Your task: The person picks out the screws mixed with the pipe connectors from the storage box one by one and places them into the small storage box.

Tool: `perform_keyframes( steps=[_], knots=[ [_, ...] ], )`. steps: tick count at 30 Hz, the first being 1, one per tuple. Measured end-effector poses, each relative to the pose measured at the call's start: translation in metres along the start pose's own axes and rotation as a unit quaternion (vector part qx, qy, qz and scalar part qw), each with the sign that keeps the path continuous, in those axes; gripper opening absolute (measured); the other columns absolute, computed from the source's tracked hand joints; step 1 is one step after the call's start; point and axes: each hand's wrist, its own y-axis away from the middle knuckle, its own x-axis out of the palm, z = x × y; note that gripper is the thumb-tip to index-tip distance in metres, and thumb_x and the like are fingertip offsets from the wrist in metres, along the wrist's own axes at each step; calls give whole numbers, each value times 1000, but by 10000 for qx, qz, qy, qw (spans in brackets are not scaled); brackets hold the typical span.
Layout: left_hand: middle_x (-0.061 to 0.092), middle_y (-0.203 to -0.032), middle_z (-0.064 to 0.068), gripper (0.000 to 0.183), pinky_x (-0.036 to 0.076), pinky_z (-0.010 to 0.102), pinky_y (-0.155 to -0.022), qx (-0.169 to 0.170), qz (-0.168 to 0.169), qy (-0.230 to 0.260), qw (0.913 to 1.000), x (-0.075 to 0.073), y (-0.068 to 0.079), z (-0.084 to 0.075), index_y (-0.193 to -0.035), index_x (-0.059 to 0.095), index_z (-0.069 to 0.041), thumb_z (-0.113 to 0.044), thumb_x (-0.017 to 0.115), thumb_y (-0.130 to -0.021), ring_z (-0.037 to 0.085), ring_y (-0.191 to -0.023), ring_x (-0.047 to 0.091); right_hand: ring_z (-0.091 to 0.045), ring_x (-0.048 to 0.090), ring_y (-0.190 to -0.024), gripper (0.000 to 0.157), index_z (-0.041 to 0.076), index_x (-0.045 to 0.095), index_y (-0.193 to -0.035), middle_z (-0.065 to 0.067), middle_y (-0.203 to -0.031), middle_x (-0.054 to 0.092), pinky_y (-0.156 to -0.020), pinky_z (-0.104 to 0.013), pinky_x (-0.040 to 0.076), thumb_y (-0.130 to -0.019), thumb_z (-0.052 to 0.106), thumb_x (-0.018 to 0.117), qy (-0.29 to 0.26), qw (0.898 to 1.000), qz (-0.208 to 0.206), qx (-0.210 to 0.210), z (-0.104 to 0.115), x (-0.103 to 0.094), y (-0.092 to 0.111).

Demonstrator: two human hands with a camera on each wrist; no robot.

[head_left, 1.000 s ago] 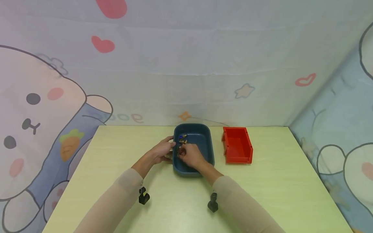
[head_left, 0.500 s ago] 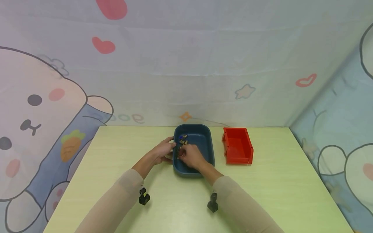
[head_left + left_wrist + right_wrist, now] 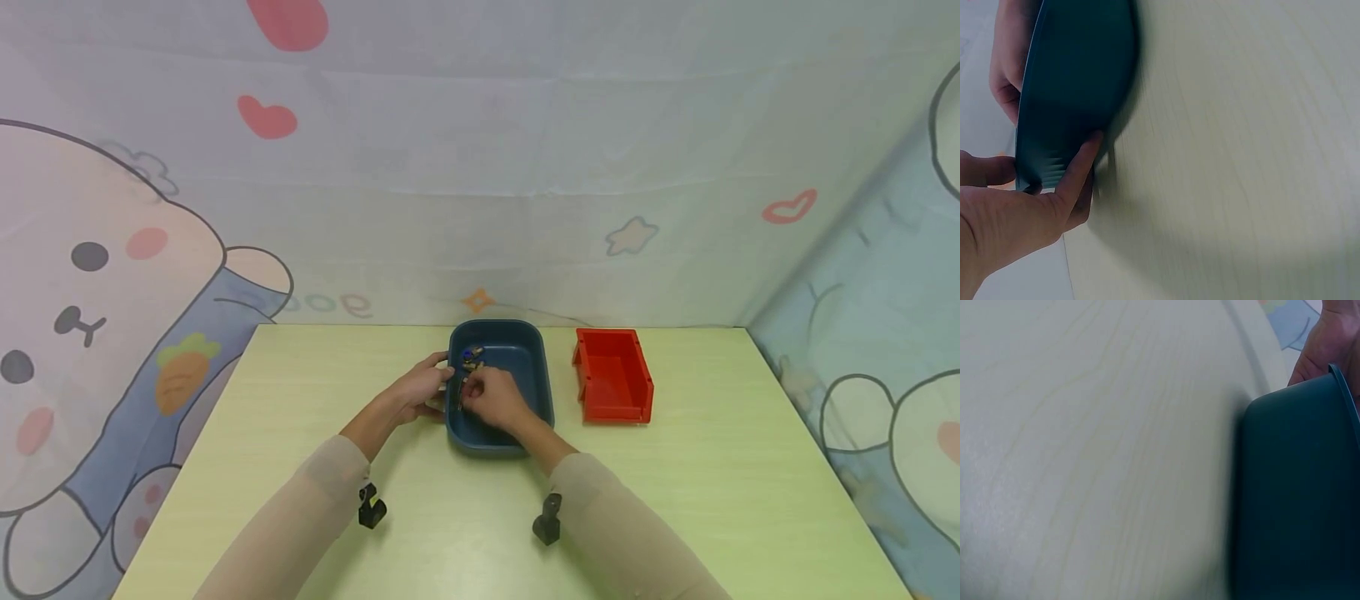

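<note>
1. A dark blue tray [image 3: 527, 367] sat by the table's [image 3: 442, 533] far edge.
2. The left hand [image 3: 420, 388] gripped its left wall.
3. The right hand [image 3: 491, 397] was inside, fingers bent; whether they held anything was unclear.
4. Small brass-coloured pieces [image 3: 471, 366] lay along the tray's left edge.
5. A red bin [image 3: 613, 377] stood to its right.

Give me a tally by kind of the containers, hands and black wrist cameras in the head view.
Containers: 2 (dark blue tub, red bin)
Hands: 2 (left hand, right hand)
Black wrist cameras: 2 (left one, right one)
Total: 6, leaving out the small brass-coloured pieces in the tub, too small and partly hidden to count.
</note>
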Motion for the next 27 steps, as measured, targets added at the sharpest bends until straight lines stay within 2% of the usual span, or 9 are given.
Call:
perform_keyframes(
  steps=[7, 14, 19, 27],
  knots=[
    [48, -153, 24, 55, 57, 58, -93, 42, 53, -27, 10000, -1, -1, 0, -167, 28, -17, -19, 41, -114, 46, -144, 48, -10, 62, -73, 4, 6, 75, -88, 1, -78, 69, -71, -28, 53, -89, 6, 79, -181, 9998, -58, 56, 1, -2, 0],
    [55, -147, 23, 55, 58, 56, -91, 76, 46, -113, 9999, -2, -1, 2, -167, 28, -17, -21, 41, -114, 44, -139, 54, -10, 64, -74, 4, 6, 77, -91, 1, -79, 70, -73, -28, 55, -87, 5, 79, -184, 9997, -127, 54, 0, -1, 0],
    [52, -151, 24, 55, 58, 57, -92, 123, 54, -192, 9997, 0, 0, 3, -168, 26, -17, -22, 40, -114, 44, -140, 53, -10, 64, -74, 4, 7, 77, -90, 1, -79, 71, -73, -29, 55, -87, 5, 80, -172, 9997, -186, 65, 0, 0, 0],
    [51, -150, 25, 56, 60, 55, -85, 152, 93, -112, 9998, -2, 1, 5, -168, 25, -17, -22, 41, -115, 45, -137, 55, -12, 64, -75, 4, 6, 76, -91, 0, -80, 70, -72, -29, 54, -88, 5, 79, -247, 9995, -167, 37, 3, -2, 3]
  ],
)
